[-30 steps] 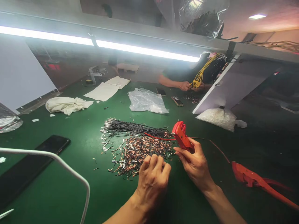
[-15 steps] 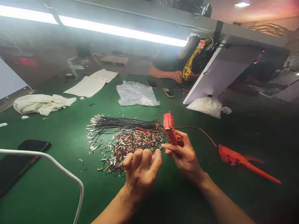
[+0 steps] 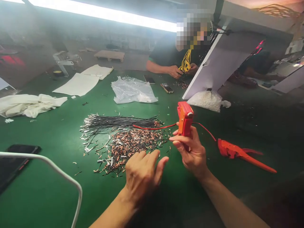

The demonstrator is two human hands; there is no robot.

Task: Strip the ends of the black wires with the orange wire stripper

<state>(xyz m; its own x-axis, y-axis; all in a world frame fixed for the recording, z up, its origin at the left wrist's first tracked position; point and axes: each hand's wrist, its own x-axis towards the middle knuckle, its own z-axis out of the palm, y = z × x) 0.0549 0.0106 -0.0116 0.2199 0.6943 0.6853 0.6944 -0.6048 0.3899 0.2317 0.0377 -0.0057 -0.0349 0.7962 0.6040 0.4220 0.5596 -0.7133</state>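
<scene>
My right hand (image 3: 193, 152) is closed around a red-orange wire stripper (image 3: 185, 118), held upright above the table. At its thumb and index fingertips a thin black wire (image 3: 161, 139) points left over the pile. My left hand (image 3: 143, 171) hovers palm down at the near edge of the pile, thumb apart and fingers bent; their tips are hidden, and nothing shows in it. Below lies a heap of short black wire pieces (image 3: 133, 142) with copper-coloured ends. Behind it is a bundle of long black wires (image 3: 121, 121) with silvery ends at the left.
A second red wire stripper (image 3: 237, 152) lies at right, near a thin red cord (image 3: 156, 128). A clear plastic bag (image 3: 133, 90), white cloth (image 3: 33, 104), phone (image 3: 14, 158) and white cable (image 3: 59, 172) are around. Across the table a person's hands (image 3: 175, 71) hold yellow wires (image 3: 186, 61).
My right hand and the wire stripper have moved slightly right, and the tool has turned. My left hand has rolled palm down, its thumb spreading from the fingers. The view has shifted.
</scene>
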